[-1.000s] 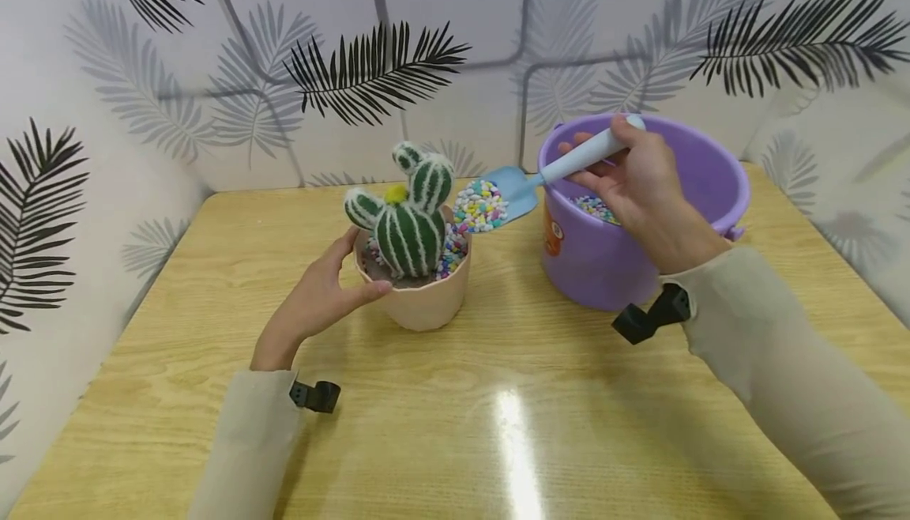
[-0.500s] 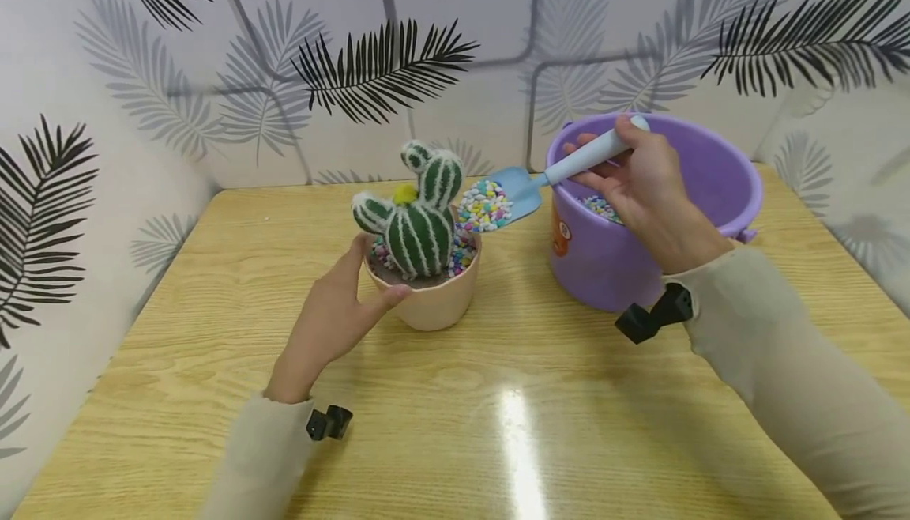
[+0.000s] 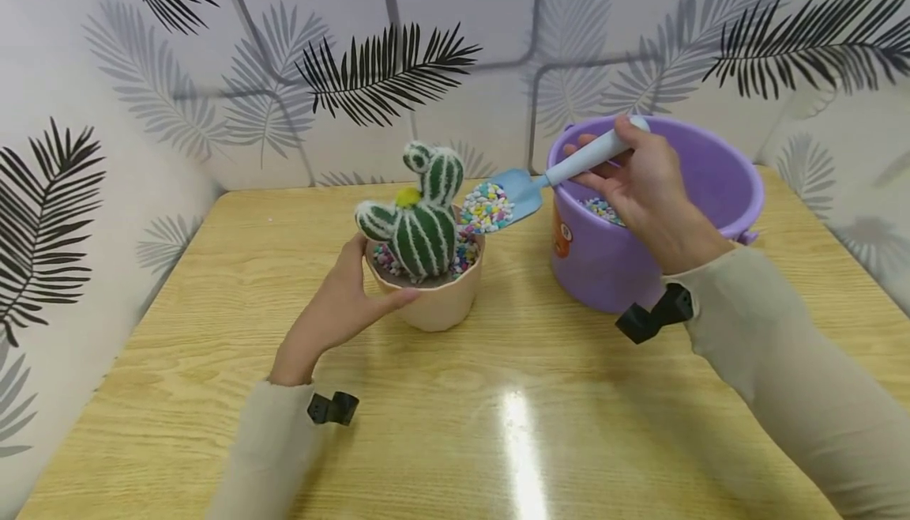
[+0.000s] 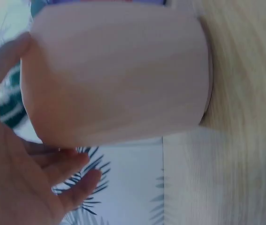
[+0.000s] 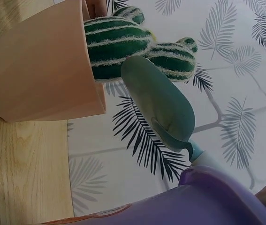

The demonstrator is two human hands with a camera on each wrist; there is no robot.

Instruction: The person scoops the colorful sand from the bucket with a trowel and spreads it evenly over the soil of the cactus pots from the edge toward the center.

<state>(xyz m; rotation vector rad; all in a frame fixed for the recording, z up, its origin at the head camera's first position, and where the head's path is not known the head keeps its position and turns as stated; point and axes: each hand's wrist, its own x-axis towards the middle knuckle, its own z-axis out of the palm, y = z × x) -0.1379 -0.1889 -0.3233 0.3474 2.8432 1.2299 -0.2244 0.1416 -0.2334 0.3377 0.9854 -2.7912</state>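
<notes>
In the head view a plush green cactus (image 3: 424,239) with white stripes and a yellow tuft stands in a peach flowerpot (image 3: 441,308). My left hand (image 3: 340,307) holds the pot's left rim, thumb along the front and fingers behind. The left wrist view shows the pot wall (image 4: 118,75) close up beside that hand. My right hand (image 3: 643,180) grips the pale handle of a light-blue toy shovel (image 3: 524,192). Colourful pebbles (image 3: 486,208) fill the shovel's blade, whose tip is at the pot's right rim. From the right wrist, the blade's underside (image 5: 158,108) shows beside the cactus.
A purple bucket (image 3: 604,267) with more coloured pebbles (image 3: 603,209) inside stands right of the pot, under my right hand. Both stand on a wooden table (image 3: 426,417). A wall with leaf patterns (image 3: 498,109) rises behind the table.
My left thumb has slid a little to the right along the pot's front rim. The loaded shovel has stayed nearly in place; the whole head view has shifted slightly.
</notes>
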